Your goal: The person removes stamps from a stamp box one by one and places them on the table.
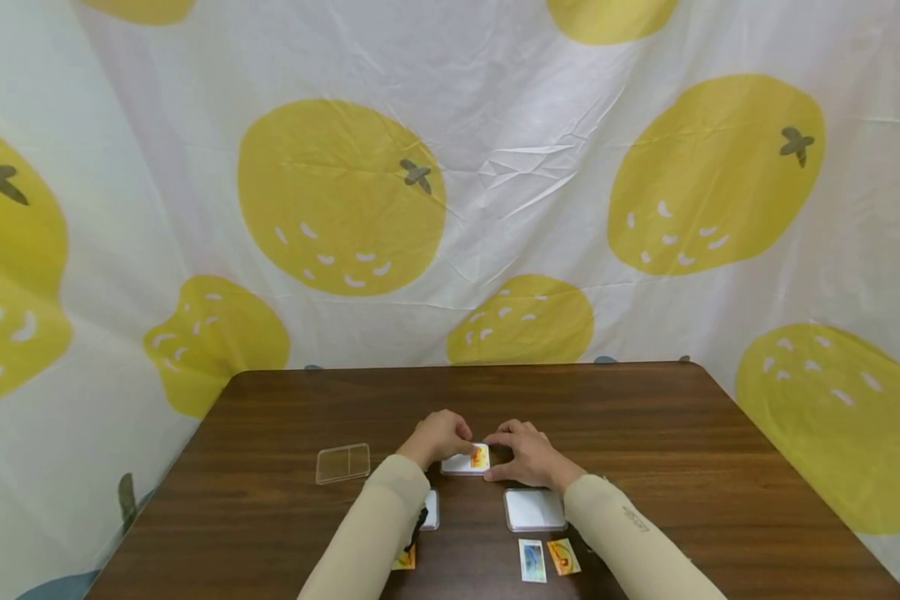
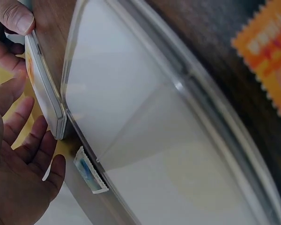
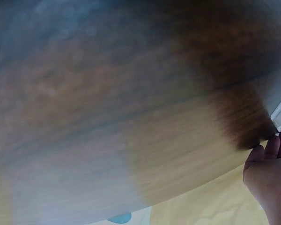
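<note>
A flat white case (image 1: pixel 453 467) with an orange stamp (image 1: pixel 481 457) on its right part lies between the two hands. My left hand (image 1: pixel 438 437) reaches over the case from the left, an index fingertip right at the stamp; its other fingers spread loosely in the left wrist view. With thumb and fingers, my right hand (image 1: pixel 528 455) grips the case's right end. Close to the left wrist camera is another clear-edged white case (image 2: pixel 131 93), a blue stamp (image 2: pixel 90 171) beside it. The right wrist view catches only the right hand's fingers (image 3: pixel 271 147) at a case corner.
A clear plastic lid (image 1: pixel 342 463) lies at the left. Before the right forearm are a white case (image 1: pixel 536 510), a blue stamp (image 1: pixel 532 561) and an orange stamp (image 1: pixel 563 557). The left sleeve partly covers another orange stamp (image 1: pixel 405 559). A fruit-print curtain (image 1: pixel 495 208) hangs behind the table.
</note>
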Motion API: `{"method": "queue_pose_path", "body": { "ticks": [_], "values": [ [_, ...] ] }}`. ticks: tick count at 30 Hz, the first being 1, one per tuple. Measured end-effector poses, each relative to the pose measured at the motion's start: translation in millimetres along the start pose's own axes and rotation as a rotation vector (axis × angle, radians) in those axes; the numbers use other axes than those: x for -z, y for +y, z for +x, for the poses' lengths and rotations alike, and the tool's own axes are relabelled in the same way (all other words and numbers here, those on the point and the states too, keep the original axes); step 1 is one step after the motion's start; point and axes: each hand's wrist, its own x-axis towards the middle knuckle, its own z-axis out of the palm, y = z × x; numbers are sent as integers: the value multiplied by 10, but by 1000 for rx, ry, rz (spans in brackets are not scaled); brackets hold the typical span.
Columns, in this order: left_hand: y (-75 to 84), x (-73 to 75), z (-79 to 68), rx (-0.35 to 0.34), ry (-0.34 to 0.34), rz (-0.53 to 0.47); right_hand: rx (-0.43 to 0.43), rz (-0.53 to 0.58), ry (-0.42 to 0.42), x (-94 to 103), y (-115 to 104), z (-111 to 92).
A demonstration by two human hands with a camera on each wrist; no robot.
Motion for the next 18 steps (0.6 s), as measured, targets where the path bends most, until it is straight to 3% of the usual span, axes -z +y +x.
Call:
{"method": "queue_pose_path", "body": {
  "ticks": [18],
  "values": [
    [-54, -83, 27, -27, 56, 58, 5, -7, -10, -6, 25, -2]
  ]
}}
